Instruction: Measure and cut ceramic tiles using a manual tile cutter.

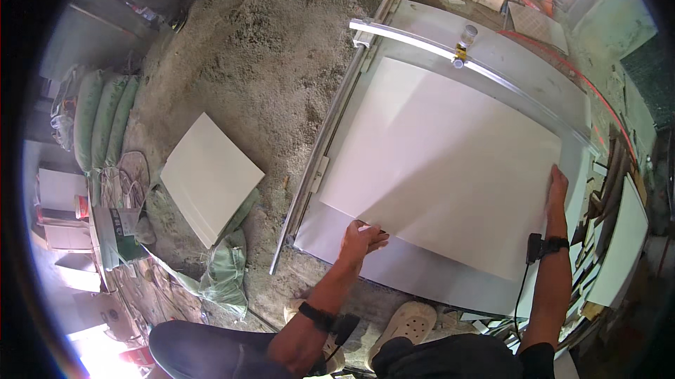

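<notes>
- A person's left hand, fingers curled narrowly around a slim, pale object too small to identify, works at the near edge of a large, square white tile.
- The right hand lies against the tile's right edge; whether its fingers close on that edge cannot be told.
- The tile rests flat on a broad, grey, smooth-topped board, beside a long, straight metal bar on the left.
- Beyond its far edge, a silver metal rail spans the board, carrying a small yellow-and-silver fitting.
- At left, a smaller white tile lies near grey sand.
</notes>
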The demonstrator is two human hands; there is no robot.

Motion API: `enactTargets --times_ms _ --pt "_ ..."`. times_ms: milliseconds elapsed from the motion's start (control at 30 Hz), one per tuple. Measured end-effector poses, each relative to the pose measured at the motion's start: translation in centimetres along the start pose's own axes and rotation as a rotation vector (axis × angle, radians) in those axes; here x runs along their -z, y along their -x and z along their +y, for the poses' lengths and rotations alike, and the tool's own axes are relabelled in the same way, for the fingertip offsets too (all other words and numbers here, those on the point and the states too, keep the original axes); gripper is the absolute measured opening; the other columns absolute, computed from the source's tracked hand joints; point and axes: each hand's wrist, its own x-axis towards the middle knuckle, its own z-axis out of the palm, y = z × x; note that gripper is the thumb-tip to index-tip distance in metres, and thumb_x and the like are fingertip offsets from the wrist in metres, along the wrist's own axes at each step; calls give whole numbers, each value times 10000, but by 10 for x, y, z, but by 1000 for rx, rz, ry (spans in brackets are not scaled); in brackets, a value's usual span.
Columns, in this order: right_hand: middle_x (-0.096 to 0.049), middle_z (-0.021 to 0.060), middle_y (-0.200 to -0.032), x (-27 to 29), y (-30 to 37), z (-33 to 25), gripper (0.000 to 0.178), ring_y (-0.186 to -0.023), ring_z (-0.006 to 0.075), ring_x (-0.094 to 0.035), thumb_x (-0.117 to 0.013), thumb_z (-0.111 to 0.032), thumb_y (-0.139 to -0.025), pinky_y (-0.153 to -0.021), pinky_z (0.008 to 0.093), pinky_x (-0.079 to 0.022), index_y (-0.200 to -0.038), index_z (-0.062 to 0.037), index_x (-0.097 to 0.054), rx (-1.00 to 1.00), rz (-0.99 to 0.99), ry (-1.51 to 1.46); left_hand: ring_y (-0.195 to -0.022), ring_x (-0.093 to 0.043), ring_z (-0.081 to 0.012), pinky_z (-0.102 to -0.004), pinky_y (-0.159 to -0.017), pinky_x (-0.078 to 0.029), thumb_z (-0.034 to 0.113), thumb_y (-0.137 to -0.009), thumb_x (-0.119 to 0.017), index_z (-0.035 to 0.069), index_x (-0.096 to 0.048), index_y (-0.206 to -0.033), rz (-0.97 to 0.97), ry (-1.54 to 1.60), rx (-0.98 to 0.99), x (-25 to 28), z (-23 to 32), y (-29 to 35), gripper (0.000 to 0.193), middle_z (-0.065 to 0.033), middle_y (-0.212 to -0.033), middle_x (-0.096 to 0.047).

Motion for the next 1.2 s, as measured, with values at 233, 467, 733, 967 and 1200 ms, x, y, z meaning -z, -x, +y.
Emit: enactTargets --times_ms 233,467,733,967,1200 --pt "-595 36 -941 -6 -29 7 403 -853 171 -529 -559 -370 -992 -780 338 -455 -1045 22 -635 -61 -60 132 -907 -701 -266 -377 -764 -572 347 -974 -556 -49 -527 -1163 -94 -326 89 17 27 -11 440 -191 -1031 -704" --pt "-571 8 -865 -14 -33 4 408 -782 130 -505 -556 -375 -997 -716 299 -444 -1010 24 -635 -4 -79 167 -810 -700 -235 -364 -724 -568 416 -957 -585 -34 -559 -1161 -97 -434 65 21 34 -18 494 -177 -974 -717" --pt "-643 198 -1126 -19 -33 -10 651 -1014 312 -611 -498 -511 -978 -918 390 -465 -1193 95 -600 -22 -56 563 -766 -692 -204 -335 -684 -561 436 -941 -605 -22 -563 -1133 -108 -469 47 25 32 -25 498 -149 -909 -716" --pt "-587 336 -1237 -22 -28 -42 826 -1143 486 -573 -358 -648 -967 -993 523 -429 -1194 106 -604 128 -215 1283 -661 -671 -263 -378 -603 -548 329 -879 -670 19 -639 -923 394 -1272 -629 50 61 -17 315 -124 -818 -691" --pt "-660 317 -1061 -30 -29 -62 802 -1047 488 -617 -329 -648 -977 -919 542 -469 -1047 69 -681 115 -230 1373 -1106 -559 -390 -492 -965 -431 262 -909 -562 48 -605 -1222 647 -1039 -776 81 110 -65 382 -214 -1141 -600"
